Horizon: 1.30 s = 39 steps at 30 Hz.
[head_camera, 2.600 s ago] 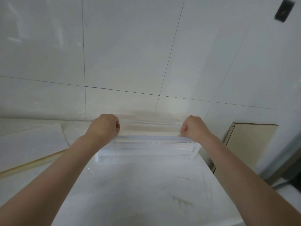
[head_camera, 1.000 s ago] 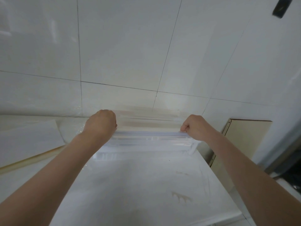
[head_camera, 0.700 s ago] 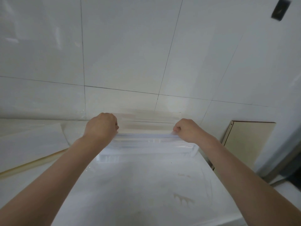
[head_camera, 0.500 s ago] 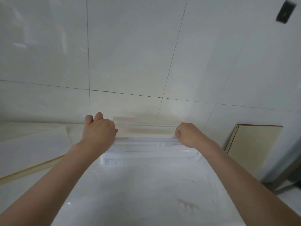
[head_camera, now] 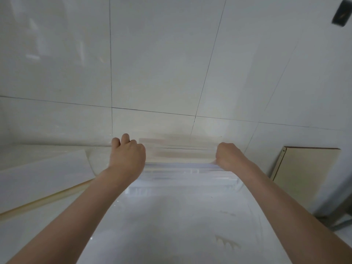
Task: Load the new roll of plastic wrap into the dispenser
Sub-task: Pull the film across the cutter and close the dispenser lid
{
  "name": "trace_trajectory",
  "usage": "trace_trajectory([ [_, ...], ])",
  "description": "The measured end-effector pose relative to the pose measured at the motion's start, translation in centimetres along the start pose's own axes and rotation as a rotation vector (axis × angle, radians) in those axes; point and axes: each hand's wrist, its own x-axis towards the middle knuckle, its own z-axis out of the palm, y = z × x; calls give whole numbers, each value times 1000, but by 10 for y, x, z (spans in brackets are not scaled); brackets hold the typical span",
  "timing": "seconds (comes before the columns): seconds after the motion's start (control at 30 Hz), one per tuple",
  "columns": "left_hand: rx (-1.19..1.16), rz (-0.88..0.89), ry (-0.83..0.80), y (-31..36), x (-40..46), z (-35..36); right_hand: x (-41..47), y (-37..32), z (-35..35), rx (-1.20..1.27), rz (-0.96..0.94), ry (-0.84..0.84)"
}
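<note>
Head view is showing me my left hand (head_camera: 127,156) loosening, two fingers now lifting off the dispenser (head_camera: 182,176) on the table (head_camera: 171,235), while my right hand (head_camera: 227,156) keeps pinching its film edge, so I'm judging the loading nearly finished.

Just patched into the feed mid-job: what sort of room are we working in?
Probably a kitchen or utility room, though that is not certain: a large-tiled white wall, a white worktop with a clear plastic dispenser at its back edge, and a bare board leaning against the wall on the right.
</note>
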Motion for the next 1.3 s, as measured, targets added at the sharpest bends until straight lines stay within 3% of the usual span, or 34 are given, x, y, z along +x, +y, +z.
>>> trace_trajectory([
  [0.27,-17,-7,14,0,2,0,-3,-4,2,-4,-61,21],
  [0.57,-19,-4,40,-1,1,2,-3,11,-9,153,-66,-40],
  [0.73,-10,11,42,0,0,0,-4,25,-3,217,-105,44],
  [1.3,1,-4,33,-1,2,6,-4,32,-4,338,-111,75],
])
